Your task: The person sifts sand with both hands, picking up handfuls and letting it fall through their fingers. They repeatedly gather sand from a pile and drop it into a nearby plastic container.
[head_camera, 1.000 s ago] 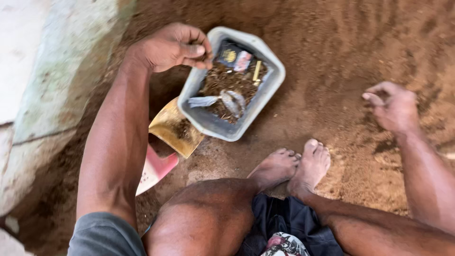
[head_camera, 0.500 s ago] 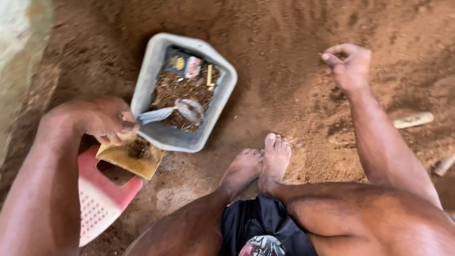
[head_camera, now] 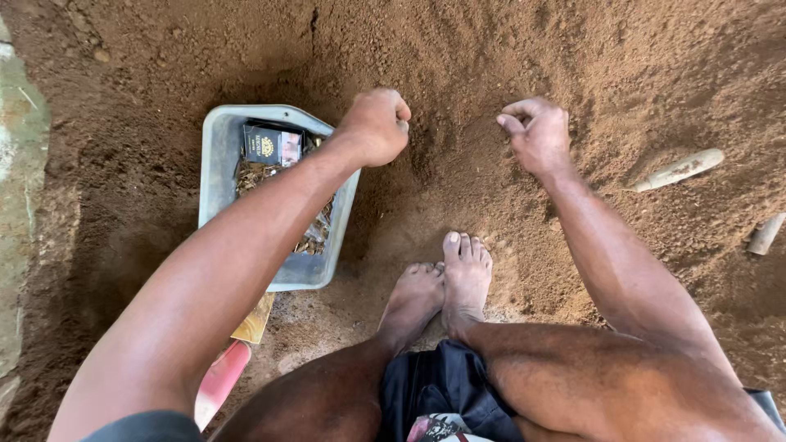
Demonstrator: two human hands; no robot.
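Brown loose soil [head_camera: 458, 176] lies fine and crumbly beneath the fisted left hand [head_camera: 377, 125] and pinched-together right hand [head_camera: 536, 135].

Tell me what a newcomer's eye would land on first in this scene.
First the two hands over the brown soil at the top middle: the left hand closed in a fist, the right hand with fingers curled, both just above the dirt. Next the grey tray at the left, partly under the left forearm, holding dry debris and a small dark packet. Then the bare feet together at the centre.
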